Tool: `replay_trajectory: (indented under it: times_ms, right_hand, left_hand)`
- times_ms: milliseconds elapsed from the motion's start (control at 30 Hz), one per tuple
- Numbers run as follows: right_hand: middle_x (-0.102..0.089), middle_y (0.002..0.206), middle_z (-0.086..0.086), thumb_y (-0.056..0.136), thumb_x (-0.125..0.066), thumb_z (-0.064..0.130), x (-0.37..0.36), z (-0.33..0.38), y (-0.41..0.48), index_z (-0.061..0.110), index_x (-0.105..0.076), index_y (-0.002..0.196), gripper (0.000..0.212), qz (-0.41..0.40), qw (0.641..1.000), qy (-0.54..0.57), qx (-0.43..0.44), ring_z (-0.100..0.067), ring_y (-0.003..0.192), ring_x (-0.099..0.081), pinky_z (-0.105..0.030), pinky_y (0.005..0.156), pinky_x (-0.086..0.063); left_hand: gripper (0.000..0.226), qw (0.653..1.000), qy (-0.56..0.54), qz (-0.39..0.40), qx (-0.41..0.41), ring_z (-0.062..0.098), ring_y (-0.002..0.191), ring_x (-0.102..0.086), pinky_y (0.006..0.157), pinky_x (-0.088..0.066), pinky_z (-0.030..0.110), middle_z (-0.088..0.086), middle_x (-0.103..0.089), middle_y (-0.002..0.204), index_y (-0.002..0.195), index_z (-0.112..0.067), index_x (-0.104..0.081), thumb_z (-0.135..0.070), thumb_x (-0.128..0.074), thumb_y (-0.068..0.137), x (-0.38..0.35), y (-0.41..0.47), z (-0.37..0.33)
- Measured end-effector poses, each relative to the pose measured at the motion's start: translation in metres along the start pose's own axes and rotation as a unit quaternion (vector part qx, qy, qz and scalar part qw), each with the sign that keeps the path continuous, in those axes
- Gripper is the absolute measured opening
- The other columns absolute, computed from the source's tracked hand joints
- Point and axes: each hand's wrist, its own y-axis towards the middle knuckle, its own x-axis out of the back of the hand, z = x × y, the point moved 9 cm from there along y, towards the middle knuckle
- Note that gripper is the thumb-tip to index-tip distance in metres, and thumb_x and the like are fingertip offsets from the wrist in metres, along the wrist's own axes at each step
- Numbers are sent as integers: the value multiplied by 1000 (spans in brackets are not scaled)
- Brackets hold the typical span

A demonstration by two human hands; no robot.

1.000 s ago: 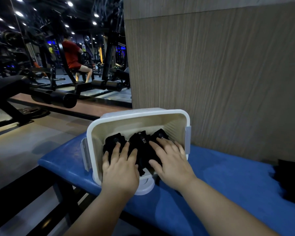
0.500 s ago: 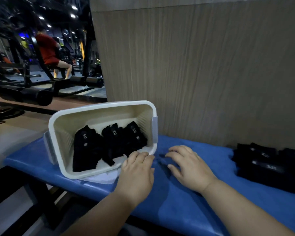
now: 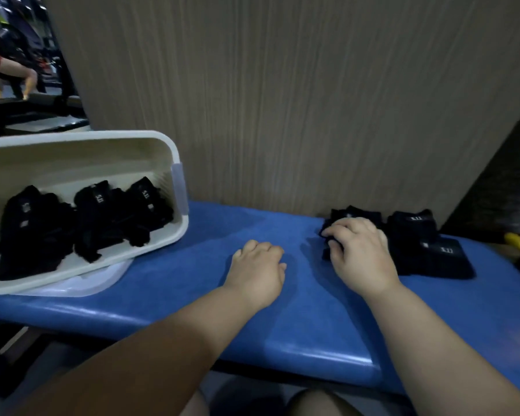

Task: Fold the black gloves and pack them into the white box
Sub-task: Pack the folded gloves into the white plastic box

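Right hand (image 3: 361, 252) grips the leftmost loose glove (image 3: 354, 212); left hand (image 3: 260, 265) rests loosely curled, holding nothing. Best lift it clear before folding.

A wood-grain wall panel (image 3: 312, 100) backs the blue padded bench (image 3: 282, 331); dim, blurred, possibly gym machines (image 3: 27, 94) far left.

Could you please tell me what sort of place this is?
Most likely a gym: the work surface is a blue padded bench, and at upper left there is dark exercise equipment, blurred, with a person in red seated at it.
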Motion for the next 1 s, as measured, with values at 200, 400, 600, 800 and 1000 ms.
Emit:
replay_trajectory:
  times_ms: [200,400,600,800,1000]
  right_hand:
    - [-54,129,-3,90,-54,21,8,-72,-23,24,-60,122,32,-14,968,9,-248,-25,127,-38,-44,104,-27]
    - [-46,143,-4,90,-51,26,-9,-76,-26,24,-49,136,46,51,964,-5,-261,-26,132,-40,-42,108,-25]
    - [-61,121,4,85,-54,45,-7,-57,-25,29,-54,129,47,67,975,-45,-208,-18,119,-50,-38,103,-25]
    - [-67,98,11,88,-51,53,-3,-31,-22,30,-68,108,36,36,989,36,-139,-8,98,-58,-30,98,-24]
    - [-59,91,12,83,-61,39,-11,-16,-23,28,-71,109,30,78,985,90,-127,-12,100,-55,-32,97,-40]
  left_hand:
    - [37,998,-43,50,3,22,125,-36,103,-29,35,-4,-50,134,133,-25,-49,-39,-38,100,-17,19,-38]
    - [53,993,-45,105,19,21,139,-22,112,-19,41,-4,-32,151,147,-28,-33,-49,-37,98,-27,26,-56]
    - [54,993,-55,106,23,20,137,-24,110,-20,38,-3,-37,148,143,-24,-36,-51,-38,97,-29,23,-54]
    - [45,993,-77,80,50,21,130,-35,106,-28,38,-3,-49,134,130,-24,-49,-52,-42,95,-19,18,-34]
    - [36,991,-81,82,60,18,127,-36,105,-26,36,-6,-49,129,124,-25,-53,-44,-44,95,-8,8,-15]
